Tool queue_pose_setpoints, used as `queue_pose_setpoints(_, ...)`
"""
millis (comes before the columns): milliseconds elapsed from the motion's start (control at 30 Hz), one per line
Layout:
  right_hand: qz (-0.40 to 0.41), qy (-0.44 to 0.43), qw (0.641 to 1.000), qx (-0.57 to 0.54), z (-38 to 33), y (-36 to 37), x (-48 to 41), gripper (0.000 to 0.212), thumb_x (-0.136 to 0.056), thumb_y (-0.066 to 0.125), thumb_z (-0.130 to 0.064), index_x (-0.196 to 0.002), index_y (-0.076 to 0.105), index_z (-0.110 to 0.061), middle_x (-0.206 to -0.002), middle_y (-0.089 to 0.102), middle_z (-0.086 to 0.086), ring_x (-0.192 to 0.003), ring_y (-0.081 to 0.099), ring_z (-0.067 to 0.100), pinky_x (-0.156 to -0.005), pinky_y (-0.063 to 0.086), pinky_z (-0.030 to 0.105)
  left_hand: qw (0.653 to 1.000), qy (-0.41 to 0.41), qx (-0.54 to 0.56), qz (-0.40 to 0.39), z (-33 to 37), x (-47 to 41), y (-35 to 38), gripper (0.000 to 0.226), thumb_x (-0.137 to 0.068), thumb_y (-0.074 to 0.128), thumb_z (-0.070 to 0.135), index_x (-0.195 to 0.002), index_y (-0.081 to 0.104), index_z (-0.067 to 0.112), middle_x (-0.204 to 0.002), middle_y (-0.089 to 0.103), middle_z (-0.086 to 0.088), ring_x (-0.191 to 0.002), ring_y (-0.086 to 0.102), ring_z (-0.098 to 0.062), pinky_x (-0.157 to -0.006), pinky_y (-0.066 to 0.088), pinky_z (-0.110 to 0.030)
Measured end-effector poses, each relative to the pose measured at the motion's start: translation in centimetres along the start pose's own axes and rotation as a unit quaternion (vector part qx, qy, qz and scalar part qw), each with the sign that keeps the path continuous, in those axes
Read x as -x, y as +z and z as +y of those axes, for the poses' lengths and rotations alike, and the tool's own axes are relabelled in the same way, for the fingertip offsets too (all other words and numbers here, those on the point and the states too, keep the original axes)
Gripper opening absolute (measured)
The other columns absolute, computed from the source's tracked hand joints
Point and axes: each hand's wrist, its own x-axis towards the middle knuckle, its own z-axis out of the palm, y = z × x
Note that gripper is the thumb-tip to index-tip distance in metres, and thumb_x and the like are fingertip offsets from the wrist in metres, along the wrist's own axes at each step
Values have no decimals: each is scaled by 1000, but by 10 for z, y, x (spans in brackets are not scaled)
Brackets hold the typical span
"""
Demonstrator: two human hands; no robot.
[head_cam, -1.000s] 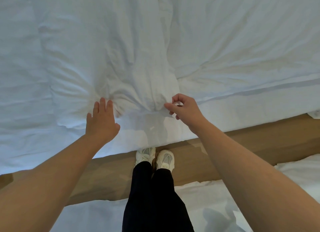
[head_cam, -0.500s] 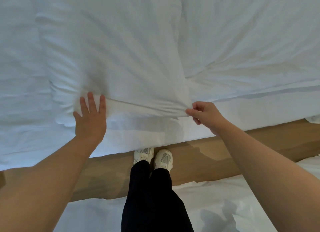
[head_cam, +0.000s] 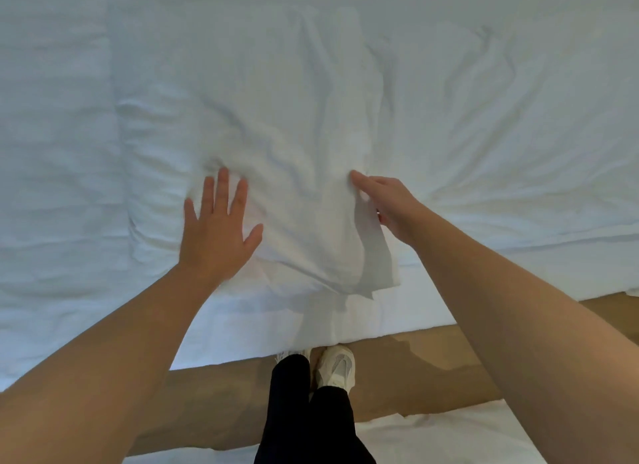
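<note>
cloth: left hand flat, right hand gripping

— What is the person wearing?
— Plain black trousers down to the ankle, and cream-white trainers. The right shoe has grey mesh panels. Only the toe of the left shoe shows.
— And the arms?
— The left forearm and right forearm are bare, as are the left hand and right hand.

the white cloth hides most fingers of the right hand from me. a trouser leg covers one shoe.
</note>
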Motion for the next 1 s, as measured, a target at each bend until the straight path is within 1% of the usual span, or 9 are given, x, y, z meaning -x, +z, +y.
queue_pose_setpoints(167,99,65,983,-137,-2,-11,-26,23,-89,71,-28,-95,64,-7,-98,64,16,-85,61,27,-81,52,40,999,-34,-17,-14,-8,-53,-9,79,-90,8,65,-154,-10,23,-161,-19,-8,-148,-11,-34,-111,12,-67)
queue_pose_setpoints(267,27,134,975,-176,-5,-11,-34,29,-92,66,-32,-106,66,-6,-104,69,11,-85,68,24,-83,58,37,999,-42,-16,-9,-15,-70,-10,85,-85,1,67,-155,-7,20,-161,-16,-12,-148,-9,-37,-111,13,-68)
queue_pose_setpoints(367,-51,102,964,-240,-47,-11,-62,48,-91,60,-48,-121,66,-12,-113,71,6,-100,69,22,-86,55,36,999,-21,-11,27,-19,-92,-21,85,-87,6,64,-156,4,15,-162,-5,-16,-148,0,-36,-111,15,-67)
queue_pose_setpoints(433,-31,73,964,-255,-83,-13,-95,46,-93,58,-47,-123,65,-12,-117,70,7,-107,68,24,-93,52,40,998,4,-24,58,-21,-115,-30,82,-89,11,61,-155,9,13,-162,1,-17,-149,4,-35,-111,14,-67)
queue_pose_setpoints(600,172,55,976,-119,-112,-31,-160,29,-87,72,-27,-105,66,-5,-116,69,13,-101,67,23,-97,52,42,996,-5,-36,87,-26,-166,-40,78,-91,13,60,-156,5,18,-162,-3,-13,-149,-2,-32,-110,10,-70)
queue_pose_setpoints(767,55,32,984,-164,-151,-20,-187,59,-75,75,-57,-119,66,-19,-115,69,2,-102,67,22,-92,52,41,992,1,-35,121,-25,-199,-50,78,-92,15,60,-155,6,16,-162,-1,-14,-149,-3,-34,-110,8,-70)
queue_pose_setpoints(833,92,-10,988,-127,-178,-15,-206,47,-77,77,-49,-103,66,-12,-105,66,5,-92,65,23,-82,51,36,990,18,-38,137,-27,-214,-56,76,-93,17,59,-155,5,18,-162,0,-13,-149,-1,-32,-110,7,-71)
queue_pose_setpoints(933,252,-65,965,-41,-188,-21,-217,22,-87,67,-22,-75,54,-10,-75,56,5,-67,58,18,-58,45,27,990,5,-54,129,-31,-230,-57,76,-92,10,62,-155,2,22,-163,-4,-9,-149,-4,-31,-110,4,-71)
queue_pose_setpoints(1000,260,-55,963,-51,-175,-22,-223,20,-86,66,-22,-75,53,-12,-80,60,4,-75,61,18,-65,49,26,991,-11,-60,121,-35,-231,-52,77,-90,3,64,-155,0,24,-163,-6,-7,-149,-7,-31,-110,1,-71)
